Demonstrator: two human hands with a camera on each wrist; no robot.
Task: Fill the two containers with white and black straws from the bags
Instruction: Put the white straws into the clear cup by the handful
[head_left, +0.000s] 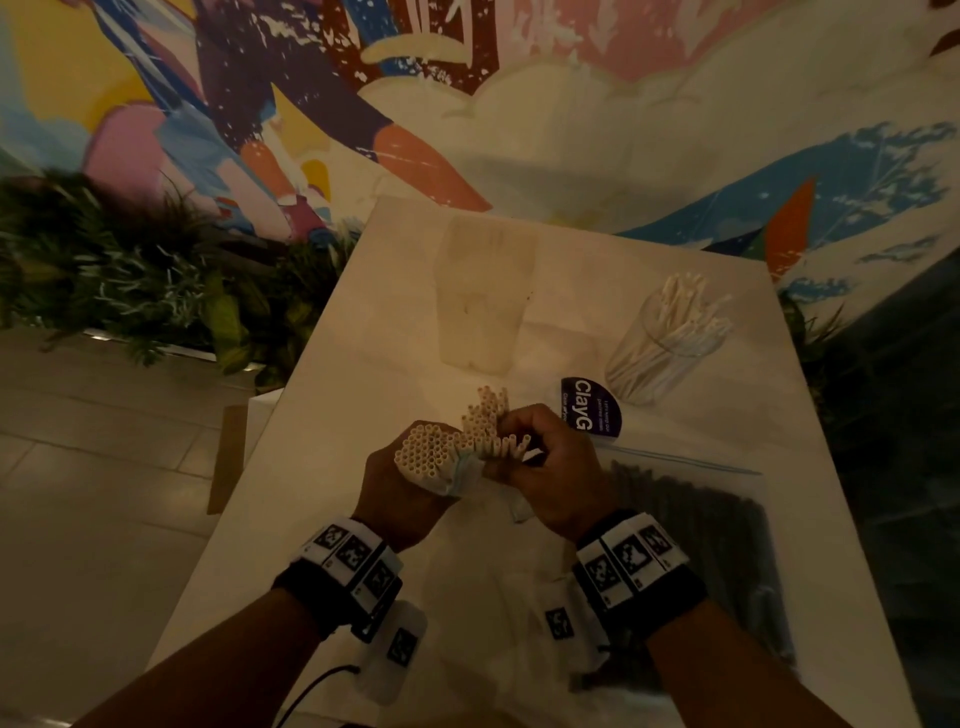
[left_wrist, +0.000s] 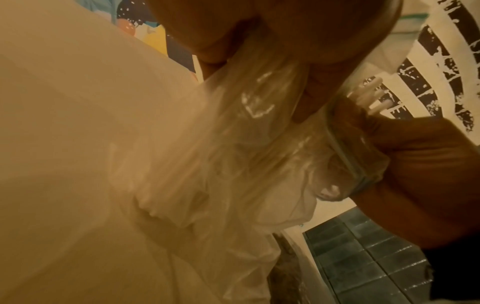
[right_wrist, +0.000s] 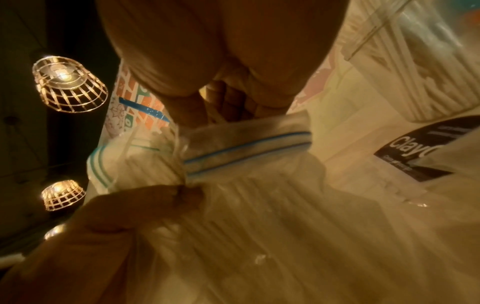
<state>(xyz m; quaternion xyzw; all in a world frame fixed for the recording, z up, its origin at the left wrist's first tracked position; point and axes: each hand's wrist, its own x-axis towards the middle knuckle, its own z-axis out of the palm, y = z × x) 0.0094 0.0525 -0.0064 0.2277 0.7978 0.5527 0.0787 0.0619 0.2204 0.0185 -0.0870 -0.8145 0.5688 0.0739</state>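
Note:
My left hand (head_left: 410, 493) grips a clear zip bag (head_left: 457, 475) of white straws (head_left: 428, 452) upright above the table, their open ends facing up. My right hand (head_left: 535, 462) pinches a bunch of white straws (head_left: 485, 415) that sticks up out of the bag mouth. The right wrist view shows the bag's blue zip strip (right_wrist: 246, 148) under my right fingers (right_wrist: 221, 92), with the left hand (right_wrist: 124, 216) holding the plastic. A clear round container (head_left: 665, 343) at the right back holds white straws. A frosted container (head_left: 483, 296) stands behind; its contents do not show. A bag of black straws (head_left: 717, 525) lies at the right.
The white table (head_left: 322, 467) has a purple round sticker (head_left: 592, 410) near the clear container. Plants (head_left: 130, 270) line the left, beyond the table edge, and a painted wall rises behind. Wire lamps (right_wrist: 67, 84) hang overhead in the right wrist view.

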